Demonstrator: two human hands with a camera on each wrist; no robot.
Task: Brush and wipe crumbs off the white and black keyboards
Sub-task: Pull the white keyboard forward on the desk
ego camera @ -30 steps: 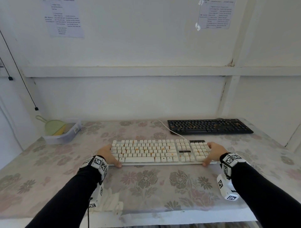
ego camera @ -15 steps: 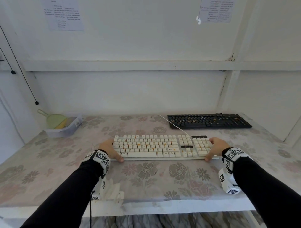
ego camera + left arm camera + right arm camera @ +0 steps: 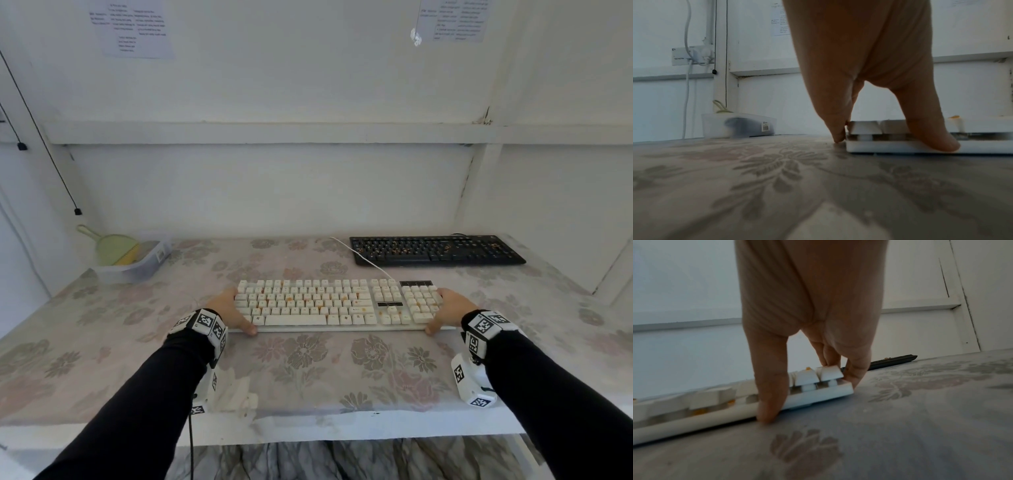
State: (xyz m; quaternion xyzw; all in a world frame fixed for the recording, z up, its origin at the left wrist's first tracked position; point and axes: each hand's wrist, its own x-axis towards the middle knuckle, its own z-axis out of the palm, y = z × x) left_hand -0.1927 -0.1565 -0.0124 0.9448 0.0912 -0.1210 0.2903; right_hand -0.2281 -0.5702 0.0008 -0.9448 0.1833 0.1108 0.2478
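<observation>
The white keyboard (image 3: 325, 305) lies across the middle of the table with orange crumbs among its keys. My left hand (image 3: 236, 311) grips its left end, thumb on the front edge (image 3: 937, 142) and fingers at the side. My right hand (image 3: 442, 310) grips the right end (image 3: 836, 386) the same way, thumb on the front rim and fingers behind the corner keys. The black keyboard (image 3: 435, 250), also dotted with crumbs, lies at the back right against the wall, clear of both hands.
A clear plastic tub (image 3: 137, 263) at the back left holds a green dustpan (image 3: 113, 245) and a yellow brush (image 3: 128, 257). The white keyboard's cable (image 3: 363, 258) runs back past the black keyboard. The table (image 3: 308, 363) has a flowered cloth; its front edge is near my forearms.
Only the head view has shifted a little. Both hands stay on the ends of the white keyboard, which keeps its place relative to the black one.
</observation>
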